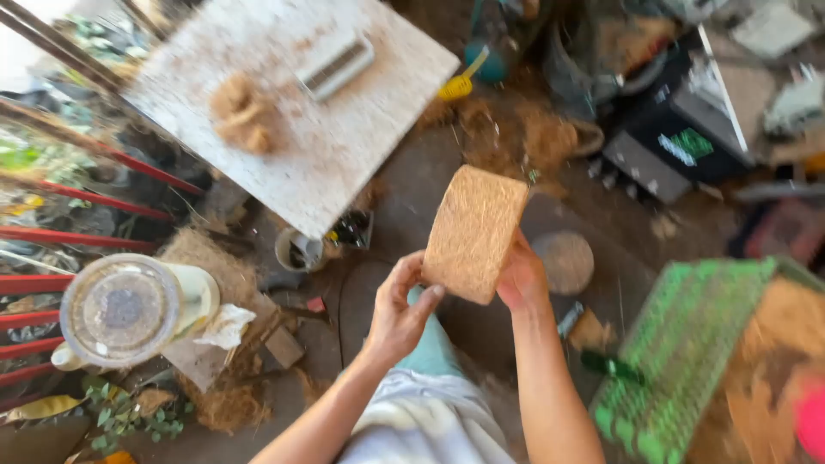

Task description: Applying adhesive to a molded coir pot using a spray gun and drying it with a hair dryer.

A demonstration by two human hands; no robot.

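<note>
Both hands grip one pressed coir fibre block (473, 234) at mid-frame: our left hand (397, 306) pinches its lower corner, our right hand (519, 277) closes behind its right edge. We judge the block already formed and compact. On the white bench (344, 155), upper left, loose fibre clumps (243, 112) and a comb-like tool (335, 65) lie unhandled.

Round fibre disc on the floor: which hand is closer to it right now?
Right. The right hand grips the fibre block just left of the round disc. The left hand holds the block's opposite lower edge, farther from the disc.
</note>
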